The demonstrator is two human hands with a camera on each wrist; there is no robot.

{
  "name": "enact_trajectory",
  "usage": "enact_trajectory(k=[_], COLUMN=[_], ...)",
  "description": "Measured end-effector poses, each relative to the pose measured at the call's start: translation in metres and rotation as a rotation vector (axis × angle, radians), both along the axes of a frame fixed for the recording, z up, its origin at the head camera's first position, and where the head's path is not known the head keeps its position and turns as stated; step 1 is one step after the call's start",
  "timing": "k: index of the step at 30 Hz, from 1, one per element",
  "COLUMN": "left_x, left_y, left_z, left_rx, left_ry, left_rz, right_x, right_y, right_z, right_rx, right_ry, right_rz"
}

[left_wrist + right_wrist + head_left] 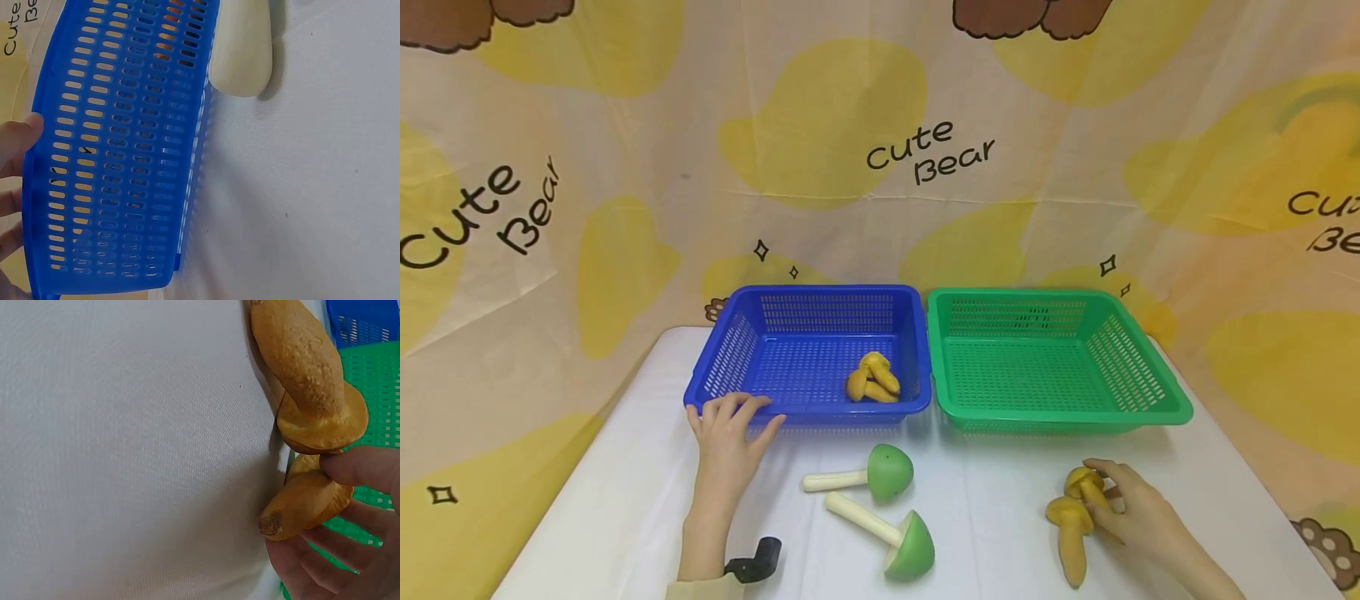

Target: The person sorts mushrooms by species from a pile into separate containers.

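Observation:
My left hand (726,442) holds the front rim of the blue basket (805,410) near its left corner. In the left wrist view, the thumb (28,132) lies at the rim. Two yellow-brown toy mushrooms (880,372) lie inside the basket at the right. At the table's right side, my right hand (1138,508) grips a yellow-brown mushroom (306,503) between thumb and fingers. Another yellow-brown mushroom (1071,537) lies right beside it, cap to the back and stem toward me.
A green basket (1060,417) stands right of the blue one. Two green-capped mushrooms, one farther back (889,472) and one nearer (912,550), lie on the white table (992,517) between my hands. A black strap piece (758,562) shows by my left wrist. A printed cloth hangs behind.

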State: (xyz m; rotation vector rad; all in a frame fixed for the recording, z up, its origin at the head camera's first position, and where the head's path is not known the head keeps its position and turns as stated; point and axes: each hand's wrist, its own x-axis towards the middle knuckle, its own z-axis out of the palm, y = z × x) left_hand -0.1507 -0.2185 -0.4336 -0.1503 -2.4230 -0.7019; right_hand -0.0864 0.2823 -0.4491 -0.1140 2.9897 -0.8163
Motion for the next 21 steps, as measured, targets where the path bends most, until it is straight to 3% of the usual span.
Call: enact_trajectory(k=[13, 21], left_x=[-0.0011, -0.0003], left_y=[-0.0001, -0.0007], left_z=[-0.0012, -0.0010], left_rx=[-0.002, 0.007], left_ry=[0.021, -0.009], left_rz=[-0.002, 0.001], right_x=[0.0001, 0.0001], right_y=[-0.0005, -0.0026], right_z=[0.0027, 0.0089], right_rx=[-0.005, -0.011], right_ry=[-0.020, 0.001], right_rz=[-0.026, -0.021])
